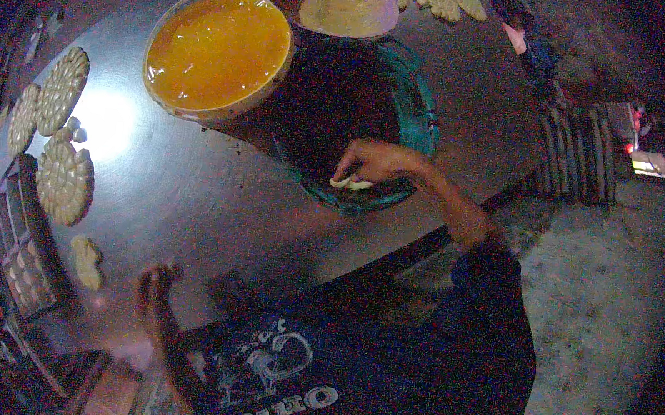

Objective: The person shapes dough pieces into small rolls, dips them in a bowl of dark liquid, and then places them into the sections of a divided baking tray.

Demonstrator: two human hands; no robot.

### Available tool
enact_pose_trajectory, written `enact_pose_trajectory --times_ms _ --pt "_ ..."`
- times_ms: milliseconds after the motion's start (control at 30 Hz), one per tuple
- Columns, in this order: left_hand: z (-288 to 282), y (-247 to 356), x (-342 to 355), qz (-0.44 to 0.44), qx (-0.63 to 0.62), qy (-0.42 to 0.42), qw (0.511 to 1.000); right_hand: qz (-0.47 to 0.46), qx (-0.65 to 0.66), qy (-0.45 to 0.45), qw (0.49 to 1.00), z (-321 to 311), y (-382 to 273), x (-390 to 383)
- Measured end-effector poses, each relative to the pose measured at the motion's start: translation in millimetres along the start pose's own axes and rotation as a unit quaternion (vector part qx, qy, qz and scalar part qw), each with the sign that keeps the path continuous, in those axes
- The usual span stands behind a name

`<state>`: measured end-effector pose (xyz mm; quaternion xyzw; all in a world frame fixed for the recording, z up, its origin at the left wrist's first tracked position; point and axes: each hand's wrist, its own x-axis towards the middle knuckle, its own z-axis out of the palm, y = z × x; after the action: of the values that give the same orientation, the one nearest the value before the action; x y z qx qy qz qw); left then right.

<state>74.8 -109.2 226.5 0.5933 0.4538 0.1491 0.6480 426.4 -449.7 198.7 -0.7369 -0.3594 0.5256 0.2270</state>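
My right hand reaches in from the right over a dark bowl with a teal rim. Between its pinched fingers is a small pale piece of dough, held at the bowl's near side. What lies inside the bowl is too dark to make out. My left hand hovers low over the metal table, dim and blurred, its fingers hard to read. Left of it lies a lone pale dough piece. A tub of glossy orange filling stands behind, left of the bowl.
Round clusters of shaped dough lie along the left side, above a dark sectioned tray holding pale pieces. A tub with a pale yellowish mass stands at the back. More dough lies at the far edge. Worn floor shows at right.
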Motion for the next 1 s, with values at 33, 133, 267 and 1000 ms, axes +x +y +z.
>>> enact_pose_trajectory --times_ms 33,133,267,1000 --pt "1 5 0 -0.005 -0.003 -0.001 1.000 -0.014 0.001 -0.003 1.000 -2 -1 0" --pt "-7 9 4 0.006 -0.023 -0.040 0.999 -0.022 0.132 -0.019 0.991 -9 -18 -21" --pt "-16 -2 2 0.000 0.028 -0.119 0.992 -0.074 0.435 -0.045 0.896 5 -59 -56" --pt "-54 80 -43 -0.097 -0.214 -0.286 0.929 -0.222 0.694 0.344 0.592 281 -260 54"
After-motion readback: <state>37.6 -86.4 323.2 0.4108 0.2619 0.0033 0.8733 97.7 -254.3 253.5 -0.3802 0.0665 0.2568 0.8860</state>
